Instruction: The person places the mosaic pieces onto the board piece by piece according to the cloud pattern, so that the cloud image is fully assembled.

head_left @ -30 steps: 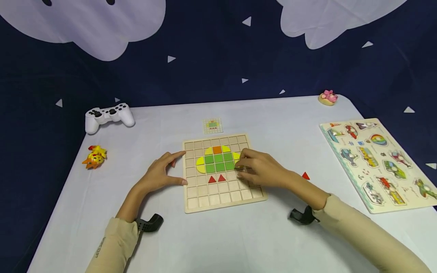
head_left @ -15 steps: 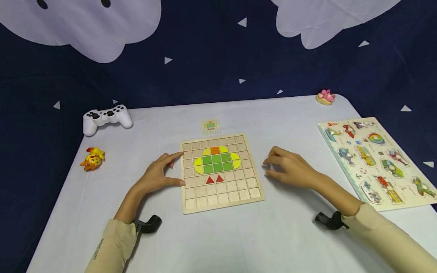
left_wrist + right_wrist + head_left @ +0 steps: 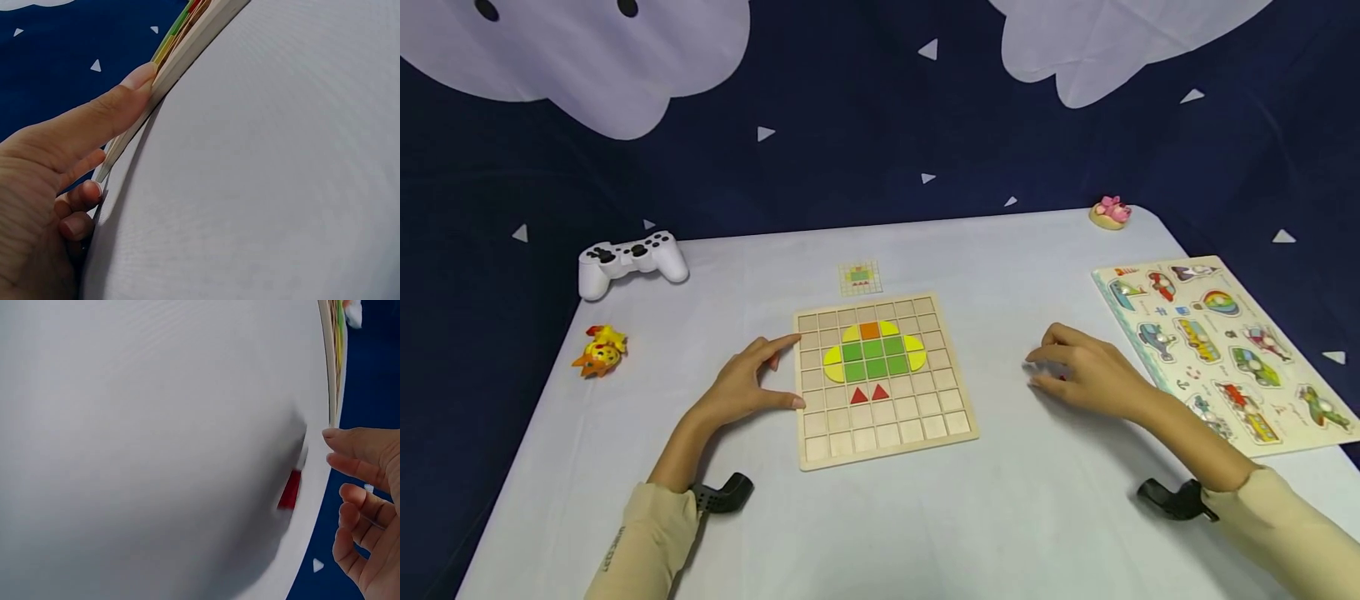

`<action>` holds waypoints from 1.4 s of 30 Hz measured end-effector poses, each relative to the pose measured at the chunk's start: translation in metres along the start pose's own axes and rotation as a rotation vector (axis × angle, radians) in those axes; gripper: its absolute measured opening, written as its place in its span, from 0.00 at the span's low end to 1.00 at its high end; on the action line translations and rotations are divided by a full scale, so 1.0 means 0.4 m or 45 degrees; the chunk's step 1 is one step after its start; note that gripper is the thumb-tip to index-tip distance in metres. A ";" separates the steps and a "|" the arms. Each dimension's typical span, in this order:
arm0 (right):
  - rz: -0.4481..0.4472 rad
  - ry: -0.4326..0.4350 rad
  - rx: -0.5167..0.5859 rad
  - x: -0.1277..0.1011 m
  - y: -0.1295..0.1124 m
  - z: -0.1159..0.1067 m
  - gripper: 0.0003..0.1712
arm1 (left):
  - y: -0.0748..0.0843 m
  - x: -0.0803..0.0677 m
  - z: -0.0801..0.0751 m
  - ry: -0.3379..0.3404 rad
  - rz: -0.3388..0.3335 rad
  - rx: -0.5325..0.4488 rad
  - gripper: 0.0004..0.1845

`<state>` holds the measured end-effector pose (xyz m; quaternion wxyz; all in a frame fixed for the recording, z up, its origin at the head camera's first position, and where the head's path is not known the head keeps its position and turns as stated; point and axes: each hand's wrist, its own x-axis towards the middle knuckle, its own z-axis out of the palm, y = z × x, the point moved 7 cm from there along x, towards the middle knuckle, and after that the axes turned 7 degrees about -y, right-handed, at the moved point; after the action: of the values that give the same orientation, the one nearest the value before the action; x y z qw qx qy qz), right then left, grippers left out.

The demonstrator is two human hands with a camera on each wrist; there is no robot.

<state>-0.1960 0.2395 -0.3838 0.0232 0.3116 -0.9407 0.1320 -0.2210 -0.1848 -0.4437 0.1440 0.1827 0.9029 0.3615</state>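
Your right hand point(image 3: 1086, 371) hovers over the red piece point(image 3: 289, 489), hiding it in the head view; the blurred right wrist view shows it flat on the desk point(image 3: 1000, 517), fingers curled near it, grip empty. Your left hand point(image 3: 748, 385) rests straight-fingered against the wooden grid board point(image 3: 958, 425), which holds green, yellow, orange and red tiles.

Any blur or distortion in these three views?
Head view: sharp, even light, slight wide-angle bend at the edges. Left wrist view: left hand clear against the wooden grid board, strong fisheye. Right wrist view: red piece motion-smeared beside the right hand.
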 end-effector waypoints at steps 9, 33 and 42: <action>0.034 0.041 -0.044 -0.057 0.039 -0.005 0.13 | 0.001 0.003 0.002 -0.004 -0.009 -0.001 0.53; -0.019 0.162 -0.048 -0.064 0.040 0.002 0.11 | 0.000 0.000 0.001 0.006 0.003 0.009 0.53; -0.017 0.113 -0.015 -0.009 0.007 0.024 0.09 | -0.003 0.000 0.000 0.008 -0.008 0.003 0.53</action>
<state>-0.1944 0.2414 -0.3943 0.0675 0.3116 -0.9374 0.1399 -0.2213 -0.1856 -0.4448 0.1420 0.1790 0.9043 0.3605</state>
